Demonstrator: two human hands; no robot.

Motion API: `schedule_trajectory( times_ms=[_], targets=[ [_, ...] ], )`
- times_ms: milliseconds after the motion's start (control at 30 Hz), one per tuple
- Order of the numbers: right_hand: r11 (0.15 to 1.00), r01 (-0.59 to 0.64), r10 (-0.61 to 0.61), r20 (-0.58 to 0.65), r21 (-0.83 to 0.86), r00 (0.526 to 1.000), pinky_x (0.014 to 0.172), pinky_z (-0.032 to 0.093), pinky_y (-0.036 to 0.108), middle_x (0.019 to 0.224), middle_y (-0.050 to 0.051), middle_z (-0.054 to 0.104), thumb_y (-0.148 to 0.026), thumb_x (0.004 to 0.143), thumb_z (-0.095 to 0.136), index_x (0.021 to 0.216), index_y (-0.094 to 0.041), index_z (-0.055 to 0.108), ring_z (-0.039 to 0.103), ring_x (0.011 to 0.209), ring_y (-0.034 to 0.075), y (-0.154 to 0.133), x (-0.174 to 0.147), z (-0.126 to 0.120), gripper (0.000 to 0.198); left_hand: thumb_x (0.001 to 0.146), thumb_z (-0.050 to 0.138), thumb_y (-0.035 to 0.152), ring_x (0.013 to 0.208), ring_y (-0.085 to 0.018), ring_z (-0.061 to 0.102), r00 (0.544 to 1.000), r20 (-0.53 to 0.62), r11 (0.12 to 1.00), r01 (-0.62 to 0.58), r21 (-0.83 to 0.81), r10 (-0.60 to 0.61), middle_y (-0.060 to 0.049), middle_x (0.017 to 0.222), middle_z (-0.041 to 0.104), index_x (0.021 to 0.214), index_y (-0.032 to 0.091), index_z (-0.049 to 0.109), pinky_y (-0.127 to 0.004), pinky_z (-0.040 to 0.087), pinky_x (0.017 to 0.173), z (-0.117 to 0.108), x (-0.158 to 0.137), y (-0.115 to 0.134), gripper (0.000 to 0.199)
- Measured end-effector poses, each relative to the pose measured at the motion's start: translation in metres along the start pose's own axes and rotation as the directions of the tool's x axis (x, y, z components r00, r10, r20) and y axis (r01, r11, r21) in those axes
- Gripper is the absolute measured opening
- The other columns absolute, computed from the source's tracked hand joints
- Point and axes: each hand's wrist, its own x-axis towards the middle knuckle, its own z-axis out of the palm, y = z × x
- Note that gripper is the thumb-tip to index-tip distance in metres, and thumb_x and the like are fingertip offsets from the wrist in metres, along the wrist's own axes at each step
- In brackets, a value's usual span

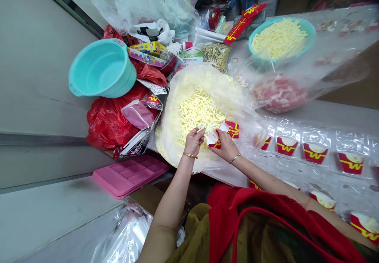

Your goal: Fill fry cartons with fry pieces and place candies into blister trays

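Observation:
Over a large open plastic bag (244, 97), my left hand (194, 142) pinches a few pale yellow stick pieces shaped like french fries. Beside it, my right hand (226, 148) grips a small red fries carton (217, 142) with a yellow zigzag mark, its white inside turned toward the left hand. A heap of pale yellow fry-shaped pieces (199, 107) fills the bag just beyond both hands. Another red carton (233, 129) lies right behind my right hand's fingers; whether they touch it I cannot tell.
A turquoise basin (102, 69) rests on red bags (109, 119) at left. Another turquoise bowl (310, 38) holds more fry-shaped pieces. Clear packing with red cartons (315, 153) covers the right side. A bag of pink items (280, 93) lies behind; a pink tray (130, 174) sits lower left.

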Motion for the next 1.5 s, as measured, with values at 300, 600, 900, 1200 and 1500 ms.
schedule_trajectory(
  times_ms=[300, 600, 900, 1200, 1500],
  targets=[
    [0.993, 0.055, -0.053, 0.021, -0.104, 0.998, 0.09, 0.042, 0.047, 0.116, 0.018, 0.05, -0.033, 0.077, 0.061, 0.132, -0.01, 0.035, 0.046, 0.104, 0.033, 0.002, 0.006, -0.007, 0.065, 0.073, 0.067, 0.031, 0.056, -0.006, 0.047, 0.951, 0.187, 0.804, -0.309, 0.508, 0.247, 0.0, 0.083, 0.06, 0.094, 0.016, 0.059, -0.018, 0.038, 0.054, 0.003, -0.009, -0.01, 0.027],
    [0.994, 0.078, -0.075, 0.048, -0.073, 0.996, 0.089, 0.044, 0.049, 0.117, 0.017, 0.05, -0.033, 0.076, 0.064, 0.133, -0.014, 0.033, 0.047, 0.106, 0.033, 0.01, -0.005, -0.004, 0.068, 0.083, 0.055, 0.022, 0.071, -0.013, 0.053, 0.851, 0.405, 0.451, -0.522, 0.724, 0.334, -0.002, 0.074, 0.059, 0.077, 0.017, 0.063, -0.025, 0.042, 0.067, 0.01, -0.01, -0.01, 0.011],
    [0.996, 0.086, -0.086, 0.019, 0.019, 0.996, 0.087, 0.047, 0.048, 0.112, 0.015, 0.053, -0.027, 0.074, 0.064, 0.13, -0.015, 0.036, 0.05, 0.104, 0.031, 0.019, -0.009, 0.002, 0.064, 0.083, 0.057, 0.025, 0.081, -0.016, 0.058, 0.85, 0.402, 0.29, -0.502, 0.815, 0.34, -0.002, 0.081, 0.063, 0.081, 0.02, 0.064, -0.031, 0.041, 0.079, 0.017, -0.028, -0.018, 0.008],
    [0.993, 0.116, -0.116, -0.012, 0.009, 0.993, 0.09, 0.046, 0.048, 0.114, 0.015, 0.053, -0.019, 0.072, 0.062, 0.129, -0.014, 0.038, 0.05, 0.105, 0.03, 0.022, -0.015, 0.007, 0.062, 0.086, 0.049, 0.021, 0.085, -0.018, 0.057, 0.869, 0.327, 0.173, -0.411, 0.895, 0.372, -0.004, 0.083, 0.062, 0.08, 0.02, 0.062, -0.033, 0.038, 0.077, 0.028, -0.033, -0.029, 0.015],
    [0.992, 0.117, -0.112, -0.094, 0.047, 0.989, 0.093, 0.044, 0.049, 0.119, 0.016, 0.052, -0.032, 0.077, 0.064, 0.133, -0.016, 0.034, 0.05, 0.109, 0.031, 0.045, -0.019, 0.001, 0.065, 0.088, 0.043, 0.017, 0.083, -0.015, 0.059, 0.818, 0.494, 0.302, -0.57, 0.764, 0.296, -0.005, 0.09, 0.064, 0.092, 0.019, 0.061, -0.027, 0.044, 0.076, 0.027, -0.005, -0.015, 0.019]
  ],
)
